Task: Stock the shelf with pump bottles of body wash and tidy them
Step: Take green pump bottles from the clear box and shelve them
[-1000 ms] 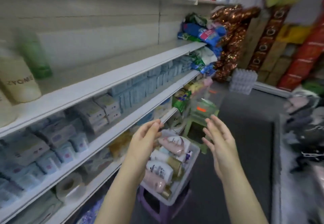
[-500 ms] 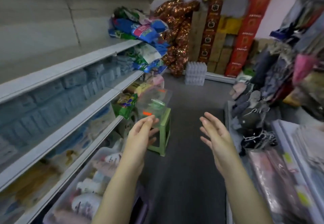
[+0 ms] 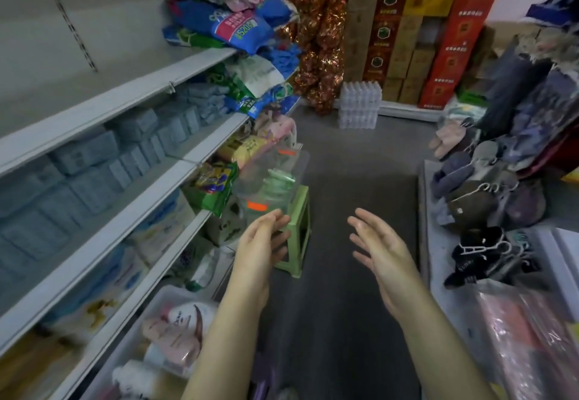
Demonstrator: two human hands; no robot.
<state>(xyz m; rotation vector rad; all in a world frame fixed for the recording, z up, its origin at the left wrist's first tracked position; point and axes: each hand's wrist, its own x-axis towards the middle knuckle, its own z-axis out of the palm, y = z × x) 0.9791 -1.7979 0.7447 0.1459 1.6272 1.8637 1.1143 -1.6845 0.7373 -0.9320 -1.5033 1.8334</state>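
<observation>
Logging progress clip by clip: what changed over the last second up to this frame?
The view swung right, off the shelf toward the aisle, so the tub of bottles slid from the middle to the lower left, and the clear box on the green stool now sits just beyond the left hand. Nothing was taken or let go. It and the right hand stay raised, open and empty.

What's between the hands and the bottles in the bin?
Nothing visible. The bin at lower left has no lid, and the bottles lie exposed. The left hand and right hand are open and empty over the aisle, past the bin.
</observation>
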